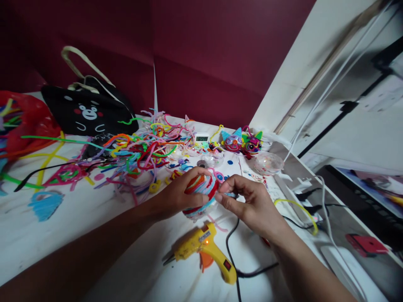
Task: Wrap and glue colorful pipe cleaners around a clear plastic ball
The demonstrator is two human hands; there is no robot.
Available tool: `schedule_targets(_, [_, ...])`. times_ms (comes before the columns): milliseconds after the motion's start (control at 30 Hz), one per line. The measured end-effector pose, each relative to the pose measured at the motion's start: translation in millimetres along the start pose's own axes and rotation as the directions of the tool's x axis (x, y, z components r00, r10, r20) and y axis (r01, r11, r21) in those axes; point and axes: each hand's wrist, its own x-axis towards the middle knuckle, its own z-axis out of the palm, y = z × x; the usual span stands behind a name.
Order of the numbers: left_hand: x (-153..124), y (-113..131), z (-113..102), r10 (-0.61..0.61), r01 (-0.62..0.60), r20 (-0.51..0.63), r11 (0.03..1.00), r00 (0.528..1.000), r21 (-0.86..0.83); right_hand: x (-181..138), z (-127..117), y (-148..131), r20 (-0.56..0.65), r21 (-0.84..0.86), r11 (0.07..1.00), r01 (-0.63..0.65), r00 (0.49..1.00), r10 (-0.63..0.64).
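My left hand (180, 193) is closed around a ball (206, 184) wound with red, light blue, white and orange pipe cleaners, thumb in front and fingers over the top. At the ball's right side, my right hand (252, 203) has its thumb and fingertips pinched together; whatever is between them is too small to name. Just below the hands lies a yellow hot glue gun (201, 243), its nozzle toward the left and a small orange light lit on its body. An orange piece (206, 261) shows under the gun.
Loose pipe cleaners (147, 151) are heaped at back left, beside a black bag (88, 111) and red plastic bag (37, 126). Two decorated balls (233, 140), a small digital clock (201, 137) and a clear bowl (269, 163) stand behind. A black cable (231, 243) runs right of the gun.
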Motion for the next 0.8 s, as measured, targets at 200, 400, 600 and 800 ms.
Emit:
schedule_targets(200, [1, 4, 3, 0.038, -0.033, -0.041, 0.993, 0.998, 0.113, -1, 1, 1, -0.001, -0.031, 0.999, 0.04, 0.999, -0.04])
schedule_targets(400, [2, 6, 4, 0.041, -0.028, -0.076, 0.985, 0.996, 0.168, -4, 0, -1, 0.04, -0.131, 0.98, 0.151, 0.988, -0.147])
schedule_targets(600, [0, 9, 4, 0.055, -0.036, -0.094, 0.98, 0.994, 0.195, -6, -2, -6, 0.065, -0.173, 0.95, 0.26, 0.965, -0.252])
schedule_targets(800, [-1, 11, 5, 0.07, -0.035, -0.121, 0.962, 0.99, 0.272, -4, -1, -5, 0.037, -0.24, 0.893, 0.381, 0.923, -0.384])
